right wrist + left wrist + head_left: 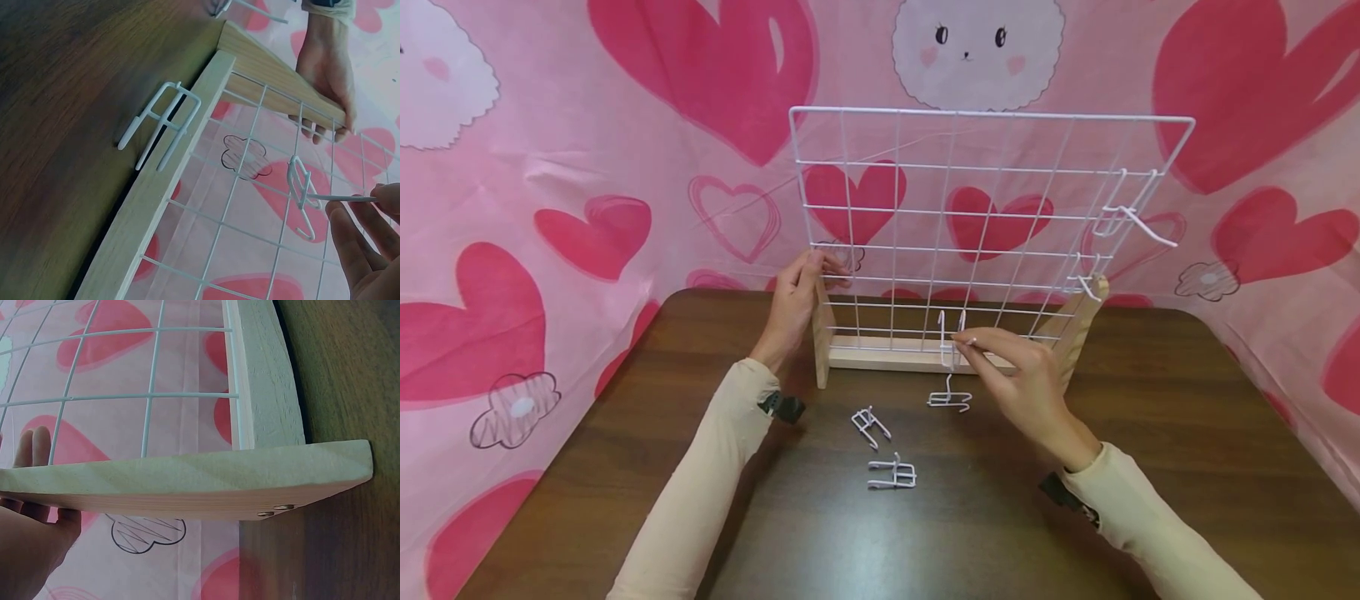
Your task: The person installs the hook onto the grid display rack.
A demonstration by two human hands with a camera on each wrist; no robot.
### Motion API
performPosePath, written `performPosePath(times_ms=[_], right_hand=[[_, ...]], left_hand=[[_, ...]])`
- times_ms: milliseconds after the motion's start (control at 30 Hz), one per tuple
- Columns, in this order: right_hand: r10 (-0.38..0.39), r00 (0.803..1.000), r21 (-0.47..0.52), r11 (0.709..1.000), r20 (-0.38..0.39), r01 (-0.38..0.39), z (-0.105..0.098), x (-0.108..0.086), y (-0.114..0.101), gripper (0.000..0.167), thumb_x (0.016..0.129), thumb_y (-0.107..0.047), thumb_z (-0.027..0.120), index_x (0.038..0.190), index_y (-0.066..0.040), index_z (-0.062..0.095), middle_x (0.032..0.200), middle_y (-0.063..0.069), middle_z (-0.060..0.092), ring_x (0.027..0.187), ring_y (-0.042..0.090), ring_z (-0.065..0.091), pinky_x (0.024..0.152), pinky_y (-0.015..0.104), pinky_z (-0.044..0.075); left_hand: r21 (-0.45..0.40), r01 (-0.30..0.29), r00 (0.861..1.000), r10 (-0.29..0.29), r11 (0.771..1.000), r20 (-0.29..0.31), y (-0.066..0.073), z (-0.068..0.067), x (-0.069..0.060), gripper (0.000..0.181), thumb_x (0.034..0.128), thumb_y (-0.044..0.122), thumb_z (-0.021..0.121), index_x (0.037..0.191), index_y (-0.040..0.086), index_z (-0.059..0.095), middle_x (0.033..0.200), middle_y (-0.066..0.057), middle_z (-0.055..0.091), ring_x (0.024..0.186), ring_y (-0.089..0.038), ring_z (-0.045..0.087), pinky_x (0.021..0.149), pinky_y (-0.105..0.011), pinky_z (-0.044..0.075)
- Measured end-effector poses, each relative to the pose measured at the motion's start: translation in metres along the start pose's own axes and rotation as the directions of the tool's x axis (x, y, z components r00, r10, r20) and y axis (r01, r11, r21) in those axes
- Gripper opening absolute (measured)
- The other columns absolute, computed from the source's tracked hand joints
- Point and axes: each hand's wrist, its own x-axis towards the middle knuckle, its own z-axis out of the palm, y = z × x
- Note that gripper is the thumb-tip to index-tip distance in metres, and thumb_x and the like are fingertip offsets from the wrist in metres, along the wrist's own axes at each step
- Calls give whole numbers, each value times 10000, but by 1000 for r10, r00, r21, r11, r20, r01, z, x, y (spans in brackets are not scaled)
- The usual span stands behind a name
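Note:
A white wire grid [925, 211] stands tilted in a wooden base [887, 354]. At its left end my left hand [796, 300] grips the upper part of the wooden side piece [187, 487], with fingers [40, 445] showing on the grid side. In front of the grid's lower middle, my right hand [1033, 387] pinches the prong of a white wire hook [295, 181] between thumb and fingertips. Whether this hook touches the grid cannot be told. Two hooks hang at the grid's right side, an upper one [1123, 210] and a lower one [1084, 279].
Three more white hooks lie on the brown table: one [950, 402] just in front of the base, one [871, 427] farther left, and one [895, 473] nearer the front. A pink cloth [647, 150] with hearts hangs behind. The right wooden side piece [1078, 333] stands beyond my right hand.

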Motion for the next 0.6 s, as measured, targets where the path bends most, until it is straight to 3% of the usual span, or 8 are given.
performPosePath(times_ms=[167,467,600], right_hand=[[-19,1000,-3,1000,-16,19,4,1,3,268,791,70,782,1031,-49,780,1004,47,762,931,206,729,918,137,494],[-25,999,24,999,-24,26,9,3,8,275,797,84,771,1046,-32,773,1021,67,758,948,218,723,944,161,495],[-32,999,20,999,-33,33,12,3,11,280,793,102,763,1046,-20,769,1014,86,757,937,230,723,944,160,494]], left_hand=[[-1,16,1000,-16,1000,1,1,0,0,381,1093,200,379,1109,-125,578,1036,-283,643,975,-487,621,937,-391,549],[-5,6,1000,-6,1000,5,23,7,-5,355,1088,146,378,1081,-159,559,1030,-330,618,904,-277,678,925,-364,553],[-18,-3,1000,3,1000,-4,16,5,-3,356,1088,141,378,1074,-162,564,994,-271,646,909,-361,658,923,-433,550]])
